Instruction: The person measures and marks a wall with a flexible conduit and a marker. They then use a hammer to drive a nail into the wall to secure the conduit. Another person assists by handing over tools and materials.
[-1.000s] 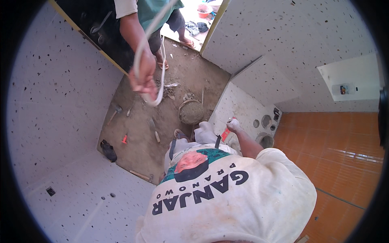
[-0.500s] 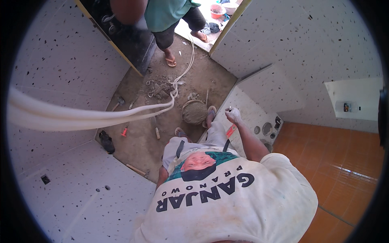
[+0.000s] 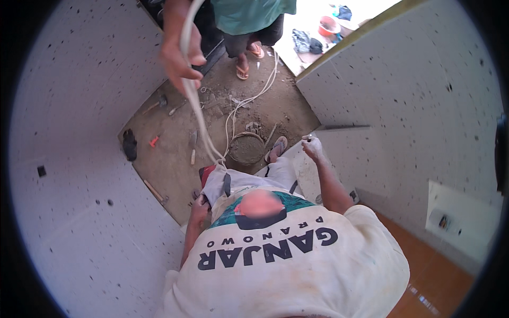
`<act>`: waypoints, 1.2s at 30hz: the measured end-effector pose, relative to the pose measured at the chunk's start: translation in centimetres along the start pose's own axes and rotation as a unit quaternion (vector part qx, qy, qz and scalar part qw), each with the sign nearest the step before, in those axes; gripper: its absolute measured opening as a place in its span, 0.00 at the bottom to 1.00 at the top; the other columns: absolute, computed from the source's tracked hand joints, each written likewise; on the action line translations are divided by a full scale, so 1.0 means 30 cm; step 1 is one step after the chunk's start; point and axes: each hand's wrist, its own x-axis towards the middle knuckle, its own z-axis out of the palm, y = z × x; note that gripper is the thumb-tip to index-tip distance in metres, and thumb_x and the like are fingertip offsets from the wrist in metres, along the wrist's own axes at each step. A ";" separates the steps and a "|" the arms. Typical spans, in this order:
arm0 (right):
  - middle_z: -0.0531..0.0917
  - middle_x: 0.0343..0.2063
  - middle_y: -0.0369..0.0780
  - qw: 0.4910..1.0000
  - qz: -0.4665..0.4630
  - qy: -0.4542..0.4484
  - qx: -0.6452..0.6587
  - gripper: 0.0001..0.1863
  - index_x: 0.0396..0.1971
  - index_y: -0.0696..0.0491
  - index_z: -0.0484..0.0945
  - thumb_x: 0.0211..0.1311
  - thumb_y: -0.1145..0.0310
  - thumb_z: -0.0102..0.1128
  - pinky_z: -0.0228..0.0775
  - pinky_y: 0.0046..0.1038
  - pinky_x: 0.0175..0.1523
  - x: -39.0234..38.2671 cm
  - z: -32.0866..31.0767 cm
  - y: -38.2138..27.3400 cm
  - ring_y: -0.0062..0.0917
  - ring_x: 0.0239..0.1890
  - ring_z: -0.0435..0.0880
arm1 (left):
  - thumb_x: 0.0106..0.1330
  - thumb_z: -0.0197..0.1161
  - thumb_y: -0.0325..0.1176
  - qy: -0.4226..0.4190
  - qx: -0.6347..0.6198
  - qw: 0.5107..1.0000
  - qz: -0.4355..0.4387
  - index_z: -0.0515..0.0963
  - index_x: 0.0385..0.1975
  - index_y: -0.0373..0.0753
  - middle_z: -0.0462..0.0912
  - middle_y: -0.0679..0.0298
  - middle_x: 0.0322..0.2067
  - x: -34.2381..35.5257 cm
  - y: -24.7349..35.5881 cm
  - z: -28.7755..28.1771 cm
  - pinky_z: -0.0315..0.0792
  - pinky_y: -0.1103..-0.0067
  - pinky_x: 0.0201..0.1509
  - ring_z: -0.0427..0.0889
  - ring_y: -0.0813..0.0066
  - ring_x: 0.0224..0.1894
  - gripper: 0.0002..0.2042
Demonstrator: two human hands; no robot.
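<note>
My right hand (image 3: pixel 314 147) is raised over the pale ledge, fingers closed round something small and pale whose kind I cannot make out. White residue coats its skin. Down at the side of my grey shorts (image 3: pixel 241 179), my left hand (image 3: pixel 200 205) has curled fingers against the cloth, partly hidden. A round bucket of wet grey mortar (image 3: pixel 247 147) stands on the floor before me, near my sandalled foot (image 3: pixel 276 148). Another person's hand (image 3: pixel 180 55) holds a long white cable (image 3: pixel 197 106), which hangs down close to my lap.
On the dusty floor lie a trowel (image 3: pixel 193 149), a hammer (image 3: pixel 155 104), a red-handled tool (image 3: pixel 154 141), a black object (image 3: pixel 129 144) and a wooden-handled tool (image 3: pixel 154 190). Speckled wall panels (image 3: pixel 74 159) flank both sides. A person in a green shirt (image 3: pixel 254 18) stands by the bright doorway.
The other person's hand has come into view with the cable, whose loop swung from the left toward my lap. My left hand has come into sight beside my shorts. The view has shifted.
</note>
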 end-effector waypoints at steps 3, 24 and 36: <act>0.81 0.21 0.35 0.995 -0.090 -0.031 -0.010 0.10 0.37 0.56 0.83 0.56 0.71 0.57 0.71 0.23 0.28 0.190 -0.092 0.006 0.18 0.21 0.78 | 0.63 0.48 0.27 0.132 0.222 0.966 -0.008 0.74 0.52 0.30 0.80 0.43 0.43 -0.022 -0.032 0.163 0.71 0.62 0.52 0.80 0.49 0.48 0.18; 0.84 0.34 0.46 0.964 -0.182 -0.030 -0.190 0.26 0.54 0.57 0.73 0.53 0.67 0.57 0.74 0.31 0.47 0.629 -0.073 0.030 0.32 0.37 0.83 | 0.52 0.59 0.35 0.053 0.307 0.941 -0.129 0.84 0.26 0.38 0.82 0.48 0.27 0.099 -0.225 0.383 0.76 0.65 0.36 0.83 0.49 0.32 0.09; 0.85 0.23 0.41 0.977 -0.121 0.103 -0.139 0.43 0.69 0.55 0.51 0.52 0.71 0.59 0.72 0.25 0.23 1.550 -0.030 0.050 0.21 0.19 0.80 | 0.58 0.63 0.36 0.037 0.245 0.967 -0.065 0.81 0.36 0.37 0.84 0.54 0.30 0.817 -0.333 0.260 0.75 0.72 0.40 0.84 0.64 0.35 0.11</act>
